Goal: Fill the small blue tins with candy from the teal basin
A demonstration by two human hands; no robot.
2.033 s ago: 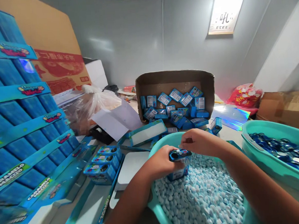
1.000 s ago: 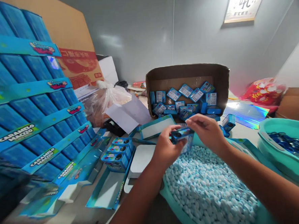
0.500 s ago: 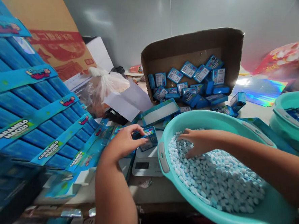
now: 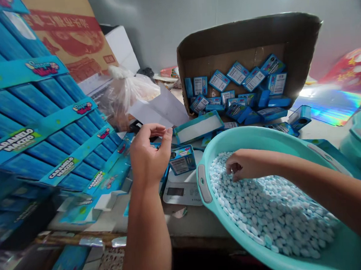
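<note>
My right hand is inside a turquoise basin, low over a heap of small pale-blue and white candies. Its fingers are curled in at the surface of the heap; candies seem to be in them, though the palm is hidden. My left hand is raised left of a small blue tin with a dark opening in its top. Thumb and fingers are bent but apart, with nothing seen between them. The tin sits on a flat kitchen scale beside the basin's grey handle.
Behind the basin, a cardboard box lies with its open side facing me, holding several blue tins. Stacked blue display boxes rise at the left. A shallow blue tray lies behind the scale. A second turquoise basin stands at the right.
My left hand has let go of the blue tin and drawn back left, leaving it on the scale. My right hand's spread fingers have curled in. The view has shifted slightly.
</note>
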